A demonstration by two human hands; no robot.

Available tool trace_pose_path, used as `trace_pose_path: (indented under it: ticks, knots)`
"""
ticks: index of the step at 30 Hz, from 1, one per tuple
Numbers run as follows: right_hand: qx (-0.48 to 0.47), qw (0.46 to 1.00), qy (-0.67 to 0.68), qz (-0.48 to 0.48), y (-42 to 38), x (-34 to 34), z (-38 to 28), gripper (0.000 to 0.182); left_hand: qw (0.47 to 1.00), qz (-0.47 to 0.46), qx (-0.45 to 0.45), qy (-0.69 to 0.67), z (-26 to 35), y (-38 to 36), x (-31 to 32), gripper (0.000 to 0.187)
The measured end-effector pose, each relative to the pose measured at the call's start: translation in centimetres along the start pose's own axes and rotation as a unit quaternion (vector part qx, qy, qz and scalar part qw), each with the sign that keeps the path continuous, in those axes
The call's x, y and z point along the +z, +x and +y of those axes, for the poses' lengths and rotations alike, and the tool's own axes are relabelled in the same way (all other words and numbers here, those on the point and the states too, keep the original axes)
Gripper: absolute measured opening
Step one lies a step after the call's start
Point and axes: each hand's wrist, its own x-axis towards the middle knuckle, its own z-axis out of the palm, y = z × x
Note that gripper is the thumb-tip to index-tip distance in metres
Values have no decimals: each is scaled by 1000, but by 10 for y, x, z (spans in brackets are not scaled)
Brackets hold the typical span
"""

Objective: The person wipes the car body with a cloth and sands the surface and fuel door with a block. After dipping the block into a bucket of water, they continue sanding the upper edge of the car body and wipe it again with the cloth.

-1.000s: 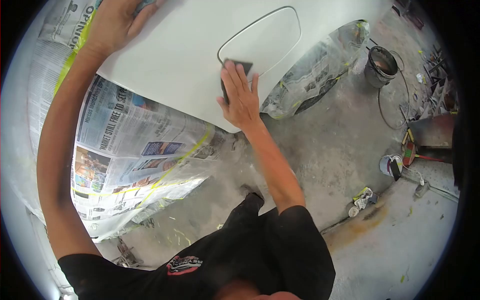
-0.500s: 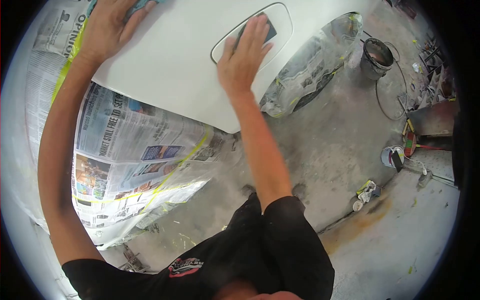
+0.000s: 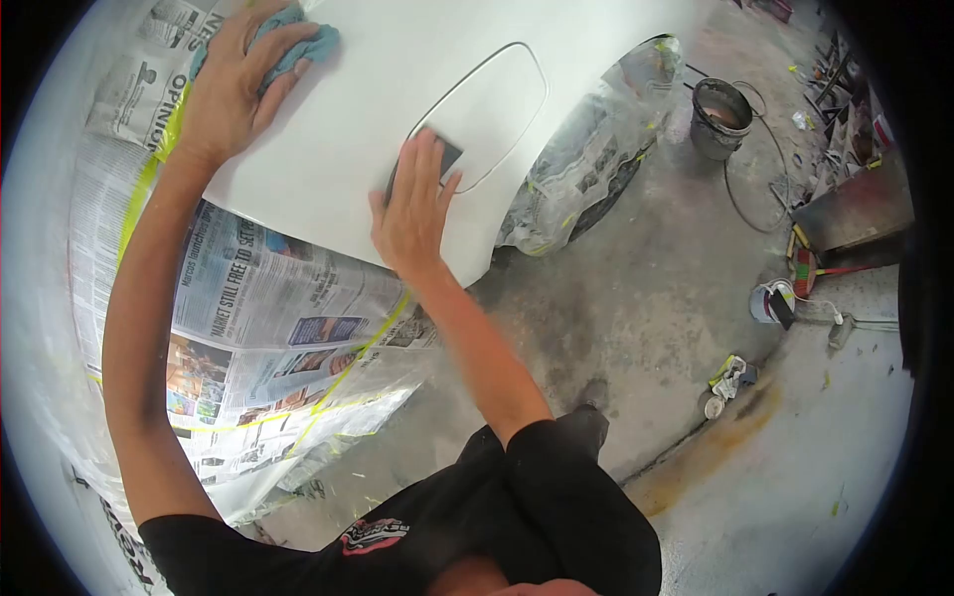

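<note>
A white car panel (image 3: pixel 328 159) with the rounded outline of a fuel door (image 3: pixel 509 109) fills the top middle. My right hand (image 3: pixel 412 214) lies over a dark grey sheet that looks like sandpaper (image 3: pixel 450 155), pressing it on the panel at the lower left end of that outline. Part of the sheet is hidden under the fingers. At the upper left, my left hand (image 3: pixel 229 104) grips a crumpled teal cloth (image 3: pixel 316 42) near the panel's edge, beside the masking newspaper (image 3: pixel 234 273).
Newspaper and plastic sheeting (image 3: pixel 586 159) cover the wheel area. A dark bucket (image 3: pixel 719 117) of murky liquid stands on the concrete floor (image 3: pixel 616 298), a hose near it. Farther right are a white container (image 3: pixel 770 302), a red-green brush (image 3: pixel 803 270) and small litter (image 3: pixel 730 379).
My right hand has slid the dark sheet down and left, from inside the fuel door outline to its lower end. The view has shifted, showing more of the teal cloth in my left hand.
</note>
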Motion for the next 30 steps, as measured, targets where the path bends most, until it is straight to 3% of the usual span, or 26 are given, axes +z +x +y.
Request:
trace_pose_path:
  ticks: [3,7,11,12,15,19,22,26,29,30]
  knots:
    - [-11,994,-104,16,31,-6,29,79,1000,1,8,10,-1,2,-2,36]
    - [71,991,-43,103,88,-19,31,78,1000,2,-6,23,0,-2,1,37]
    - [5,999,-21,-40,17,-17,10,76,1000,2,-9,10,-5,-4,2,36]
    - [-34,997,-64,-24,23,-20,23,76,1000,5,-9,13,-4,-3,2,36]
    - [1,996,-64,62,83,-33,44,77,1000,4,-5,14,-3,-2,2,35]
    - [54,993,-39,99,63,-19,19,71,1000,-7,-26,-1,-1,-4,1,36]
    - [-10,997,-72,26,51,-32,29,70,1000,-6,-16,9,-3,-3,1,37]
    - [44,993,-43,101,109,-39,49,74,1000,-9,-17,-1,-4,-9,2,37]
    - [12,995,-61,82,64,-21,35,74,1000,3,-19,-1,-6,-5,3,36]
    - [9,999,-33,22,51,-29,31,74,1000,3,-17,5,-6,-6,2,36]
